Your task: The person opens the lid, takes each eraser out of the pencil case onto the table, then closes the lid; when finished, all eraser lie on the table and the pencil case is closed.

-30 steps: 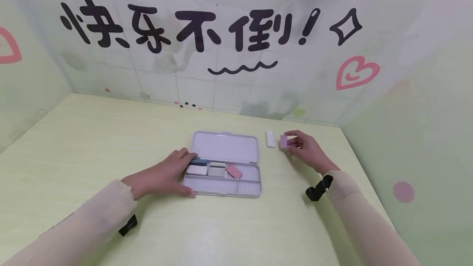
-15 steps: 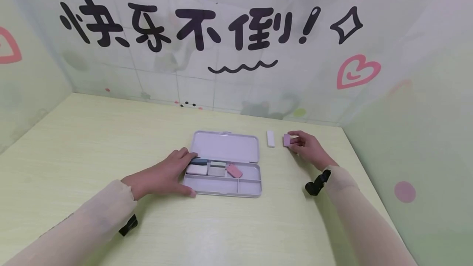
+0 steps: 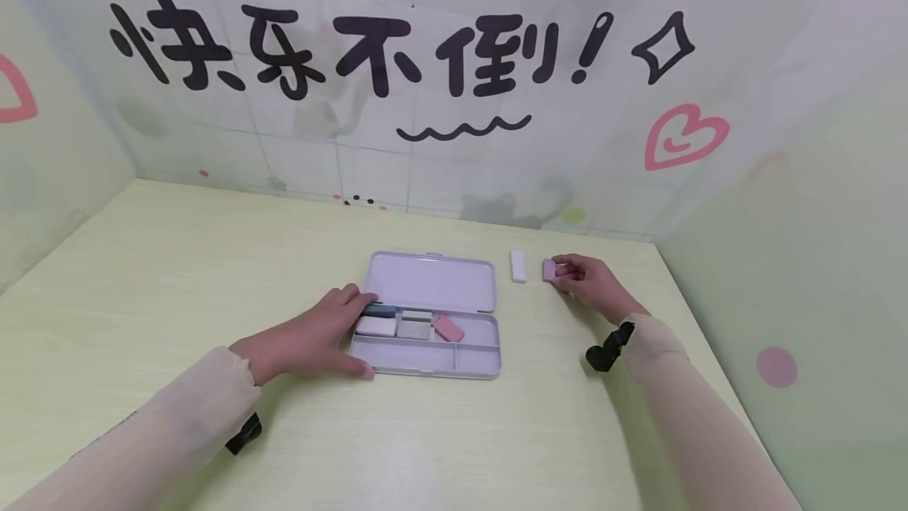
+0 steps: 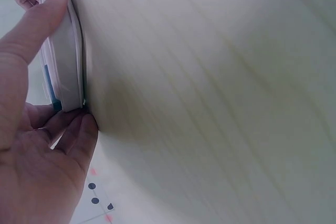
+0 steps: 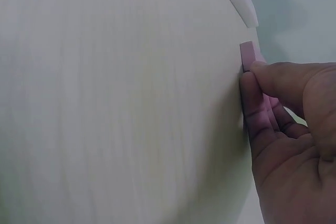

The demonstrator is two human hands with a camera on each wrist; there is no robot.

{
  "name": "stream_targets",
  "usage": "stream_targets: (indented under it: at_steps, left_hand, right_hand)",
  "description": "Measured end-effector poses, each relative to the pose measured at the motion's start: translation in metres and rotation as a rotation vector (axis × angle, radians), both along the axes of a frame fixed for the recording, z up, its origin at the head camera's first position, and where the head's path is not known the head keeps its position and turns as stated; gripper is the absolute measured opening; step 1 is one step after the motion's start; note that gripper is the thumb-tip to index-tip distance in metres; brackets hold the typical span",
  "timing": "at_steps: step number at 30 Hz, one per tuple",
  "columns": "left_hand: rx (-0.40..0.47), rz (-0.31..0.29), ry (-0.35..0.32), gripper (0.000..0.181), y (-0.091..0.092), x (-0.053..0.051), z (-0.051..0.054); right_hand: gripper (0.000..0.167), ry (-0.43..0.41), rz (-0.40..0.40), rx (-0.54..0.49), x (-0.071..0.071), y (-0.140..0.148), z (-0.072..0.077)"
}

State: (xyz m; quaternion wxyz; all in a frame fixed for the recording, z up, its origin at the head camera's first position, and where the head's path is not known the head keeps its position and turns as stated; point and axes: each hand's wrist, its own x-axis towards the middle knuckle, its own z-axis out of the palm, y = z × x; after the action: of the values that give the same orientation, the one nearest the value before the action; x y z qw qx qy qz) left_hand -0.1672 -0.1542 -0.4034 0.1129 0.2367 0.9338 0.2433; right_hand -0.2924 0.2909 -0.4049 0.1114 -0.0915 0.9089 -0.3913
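A pale lilac pencil case (image 3: 411, 354) lies with its lid open on the table. My left hand (image 3: 312, 341) holds its left end, thumb (image 4: 47, 11) along the front edge and fingers around the back corner. In its upper compartment are a pink eraser (image 3: 448, 328), a white block (image 3: 376, 326), a grey-and-white block (image 3: 414, 330) and a dark blue piece (image 3: 379, 311), partly hidden by my fingers. On the right, my right hand (image 3: 592, 284) pinches a small purple eraser (image 5: 248, 56) between thumb and fingers, low at the tabletop. A white eraser (image 3: 519, 266) lies just left of it.
The light wood-grain table (image 3: 397, 440) is bounded by a printed back wall (image 3: 284, 148) and side walls. The right wall (image 3: 794, 274) stands close to my right forearm. Dark wrist cameras (image 3: 608, 349) sit under the sleeves.
My right hand has shifted slightly right with the purple eraser, away from the white one, then lowered a little. The left hand and pencil case have stayed put.
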Motion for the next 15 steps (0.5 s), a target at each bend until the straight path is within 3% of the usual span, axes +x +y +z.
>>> stream_targets:
  at_steps: [15]
  left_hand:
    - [0.004, -0.014, 0.004, 0.105, -0.0022, -0.0008, 0.0034]
  right_hand:
    - [0.047, -0.023, -0.024, 0.039, -0.0007, -0.0017, 0.0002]
